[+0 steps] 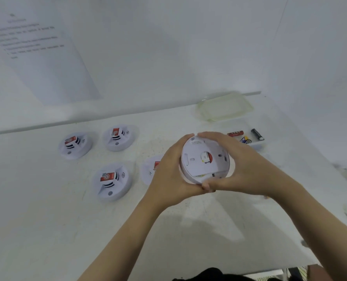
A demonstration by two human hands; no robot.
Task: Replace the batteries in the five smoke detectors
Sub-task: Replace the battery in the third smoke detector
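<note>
White plastic fills our grip. We hold one smoke detector back-side up above the table. Our left hand curls round its nine o'clock rim and our right hand round its three o'clock rim, fingers clamped on the shell.

From eight to ten o'clock of it, four more lie face up: the near detector, far-left detector, back detector and half-hidden detector. At two o'clock, loose batteries sit in a clear tray, its lid beyond.

We judge this a twist at the back cover. Which units are finished, we cannot tell.
</note>
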